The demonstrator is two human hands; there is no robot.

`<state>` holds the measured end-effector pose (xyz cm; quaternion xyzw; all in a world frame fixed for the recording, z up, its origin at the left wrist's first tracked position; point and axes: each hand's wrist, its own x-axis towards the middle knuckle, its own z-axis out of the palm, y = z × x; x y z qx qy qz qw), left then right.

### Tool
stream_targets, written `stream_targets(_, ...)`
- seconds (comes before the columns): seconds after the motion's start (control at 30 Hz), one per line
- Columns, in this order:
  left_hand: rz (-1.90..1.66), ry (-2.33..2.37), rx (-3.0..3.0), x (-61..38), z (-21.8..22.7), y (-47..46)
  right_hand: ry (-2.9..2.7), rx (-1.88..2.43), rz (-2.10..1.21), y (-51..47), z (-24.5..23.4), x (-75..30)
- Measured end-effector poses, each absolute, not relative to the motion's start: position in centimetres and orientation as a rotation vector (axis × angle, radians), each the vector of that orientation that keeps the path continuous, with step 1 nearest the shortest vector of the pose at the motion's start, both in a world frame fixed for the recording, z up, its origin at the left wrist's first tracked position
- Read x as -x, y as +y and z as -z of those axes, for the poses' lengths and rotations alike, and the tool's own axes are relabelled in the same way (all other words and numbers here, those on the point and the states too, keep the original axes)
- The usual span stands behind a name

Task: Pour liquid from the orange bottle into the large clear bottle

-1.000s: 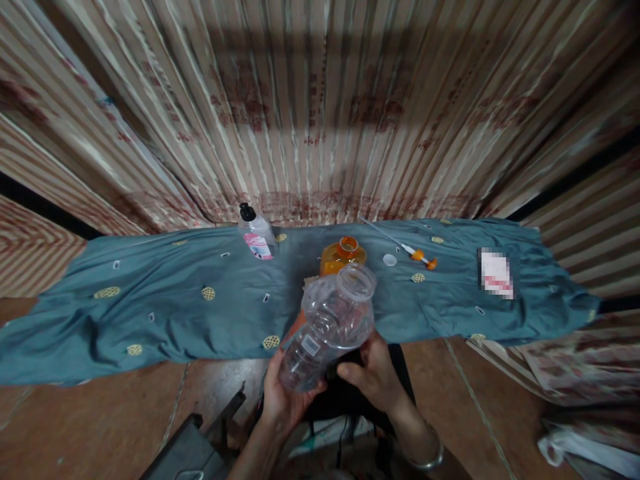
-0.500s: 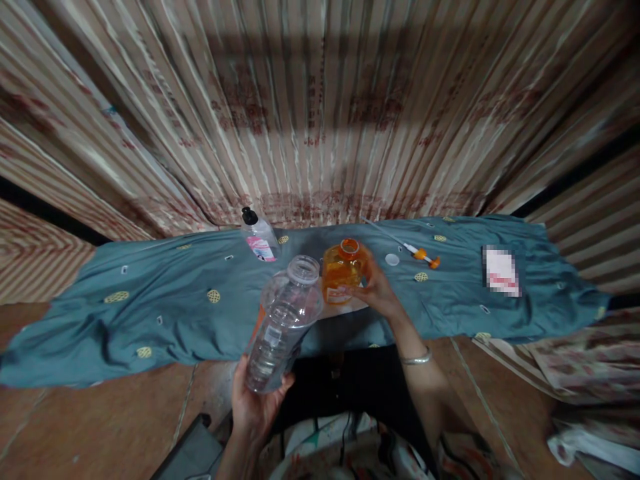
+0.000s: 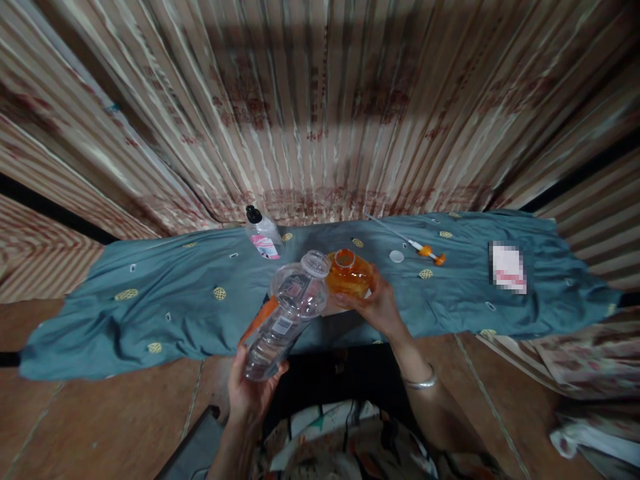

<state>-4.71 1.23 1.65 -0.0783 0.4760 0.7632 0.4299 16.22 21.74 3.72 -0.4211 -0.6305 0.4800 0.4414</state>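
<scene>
My left hand (image 3: 255, 390) is wrapped around the lower part of a clear plastic bottle (image 3: 287, 320), which leans to the right with its uncapped neck uppermost. Behind that bottle's left side shows an orange, flat-looking item (image 3: 259, 319), mostly hidden. My right hand (image 3: 377, 303) grips an amber, see-through bottle (image 3: 353, 283) from the right, its open mouth tipped toward me. The two bottle necks are close together above the table; whether they touch I cannot tell. A pump head (image 3: 425, 251), orange and white with a long tube, lies to the right beside a small whitish disc (image 3: 397, 256).
A clear bottle with a black cap and pink label (image 3: 264, 241) stands at the table's back left. A pixelated white-and-pink packet (image 3: 507, 268) lies at the right. Blue-green patterned cloth (image 3: 185, 313) covers the table; striped curtains (image 3: 320, 120) hang close behind it.
The amber bottle has tilted further, its mouth tipping toward me. The clear bottle has moved slightly right and up, its neck now nearer the amber one. The view has shifted a little.
</scene>
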Motion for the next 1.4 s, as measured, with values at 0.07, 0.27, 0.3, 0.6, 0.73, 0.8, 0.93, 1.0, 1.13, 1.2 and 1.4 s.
stream_targets(0.07,-1.923,1.205,0.182,4.9,-1.8,1.3,-1.577,1.05,-1.177,21.5,-4.3,-16.1)
stream_targets(0.27,-1.974,1.256,0.137,5.6,-1.9,1.2,-1.59,1.058,-1.125,21.7,-4.9,-15.6)
stream_targets(0.3,-1.979,1.263,0.125,5.8,-1.9,1.1,-1.593,1.06,-1.12,21.7,-4.8,-15.5)
stream_targets(0.6,-2.028,1.317,0.004,6.5,-2.5,0.9,-1.565,1.085,-1.023,21.2,-3.5,-14.5)
stream_targets(0.73,-2.039,1.351,-0.045,6.8,-2.8,0.7,-1.533,1.092,-1.026,21.3,-2.8,-13.8)
stream_targets(0.8,-2.046,1.372,-0.067,7.0,-3.0,0.6,-1.527,1.094,-1.045,21.4,-2.5,-13.6)
stream_targets(0.93,-2.07,1.397,-0.113,7.3,-3.4,0.5,-1.522,1.073,-1.074,21.2,-1.8,-13.5)
stream_targets(1.0,-2.078,1.402,-0.131,7.2,-3.7,0.6,-1.509,1.069,-1.071,21.2,-1.7,-13.6)
stream_targets(1.13,-2.084,1.415,-0.14,7.0,-4.3,1.1,-1.505,1.089,-1.077,21.5,-1.8,-14.2)
stream_targets(1.2,-2.08,1.422,-0.145,6.8,-4.7,1.5,-1.503,1.092,-1.09,21.8,-1.8,-14.5)
stream_targets(1.4,-2.055,1.437,-0.183,6.6,-5.6,2.5,-1.463,1.049,-1.128,22.8,-0.9,-15.0)
